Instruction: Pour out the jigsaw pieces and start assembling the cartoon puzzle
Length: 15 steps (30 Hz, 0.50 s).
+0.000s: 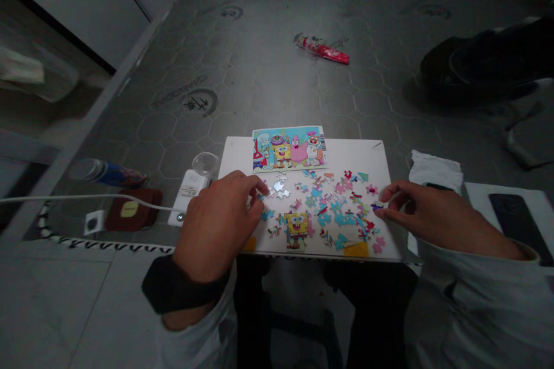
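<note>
Loose jigsaw puzzle pieces (pixel 336 207) lie scattered over a white board (pixel 240 153). A partly joined puzzle section (pixel 296 226) with a yellow cartoon figure is near the board's front edge. My left hand (pixel 223 210) hovers at the board's left side, thumb and index finger apart, close to a few light blue pieces. At the right edge, my right hand (pixel 426 210) has a small dark blue puzzle piece (pixel 376 206) between thumb and index fingertips. Behind the pieces lies a cartoon picture card (pixel 289 150). Several silvery pieces (pixel 279 186) are face down beside my left fingers.
Left of the board are a white power strip (pixel 187 196) with a cable, a clear round lid (pixel 205 163), a brown case (pixel 134 210) and a blue can (pixel 115 174). A red wrapper (pixel 322 49) lies farther back. On the right are a white packet (pixel 435 170) and a dark phone (pixel 519 225).
</note>
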{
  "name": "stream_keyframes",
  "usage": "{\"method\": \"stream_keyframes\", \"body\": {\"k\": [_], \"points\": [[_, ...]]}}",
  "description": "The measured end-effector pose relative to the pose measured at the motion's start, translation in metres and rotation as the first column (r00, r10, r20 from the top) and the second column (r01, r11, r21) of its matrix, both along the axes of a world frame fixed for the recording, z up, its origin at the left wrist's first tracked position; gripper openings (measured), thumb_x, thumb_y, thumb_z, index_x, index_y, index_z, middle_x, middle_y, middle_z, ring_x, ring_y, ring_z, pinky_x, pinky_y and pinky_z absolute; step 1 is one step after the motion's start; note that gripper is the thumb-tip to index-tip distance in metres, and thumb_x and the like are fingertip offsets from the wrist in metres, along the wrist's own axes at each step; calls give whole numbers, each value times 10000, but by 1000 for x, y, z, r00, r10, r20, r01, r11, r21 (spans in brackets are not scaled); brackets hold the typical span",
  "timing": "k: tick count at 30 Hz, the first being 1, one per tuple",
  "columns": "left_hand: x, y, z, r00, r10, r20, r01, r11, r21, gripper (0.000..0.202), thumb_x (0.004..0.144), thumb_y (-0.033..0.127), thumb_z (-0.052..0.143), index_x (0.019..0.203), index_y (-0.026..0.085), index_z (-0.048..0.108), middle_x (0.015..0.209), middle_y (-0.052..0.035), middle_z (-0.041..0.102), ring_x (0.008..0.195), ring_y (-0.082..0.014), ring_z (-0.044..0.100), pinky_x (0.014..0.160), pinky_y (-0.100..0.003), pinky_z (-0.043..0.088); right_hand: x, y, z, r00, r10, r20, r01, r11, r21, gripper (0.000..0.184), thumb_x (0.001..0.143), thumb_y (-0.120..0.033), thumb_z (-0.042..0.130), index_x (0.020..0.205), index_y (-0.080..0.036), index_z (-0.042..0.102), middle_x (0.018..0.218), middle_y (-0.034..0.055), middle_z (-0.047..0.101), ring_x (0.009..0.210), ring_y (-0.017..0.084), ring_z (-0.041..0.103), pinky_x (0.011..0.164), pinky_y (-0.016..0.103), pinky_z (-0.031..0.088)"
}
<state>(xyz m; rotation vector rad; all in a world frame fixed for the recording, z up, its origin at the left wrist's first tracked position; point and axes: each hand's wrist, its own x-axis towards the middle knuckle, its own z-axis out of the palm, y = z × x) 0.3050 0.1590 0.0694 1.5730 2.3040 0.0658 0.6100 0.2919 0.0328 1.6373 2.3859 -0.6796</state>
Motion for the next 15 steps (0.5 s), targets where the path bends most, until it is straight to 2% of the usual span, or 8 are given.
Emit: {"method": "stream_keyframes", "body": {"k": [6,15], "points": [[0,1,0,1000,0,6,0,1000,-5,250,858,232,564,1027,283,741,1056,-37,727,943,-248,673,842,-379,494,1,0,-1,1000,8,-9,-8,1000,23,255,784,-519,684,874,-280,675,740,40,734,618,228,665,517,330,436],[1,1,-2,1000,4,-4,-4,1000,-15,255,861,231,555,1026,290,740,1045,-30,723,939,-255,676,841,-391,494,1,2,-1,1000,-4,27,4,1000,-5,258,792,-515,678,913,-287,671,792,32,740,668,233,675,560,341,450]]}}
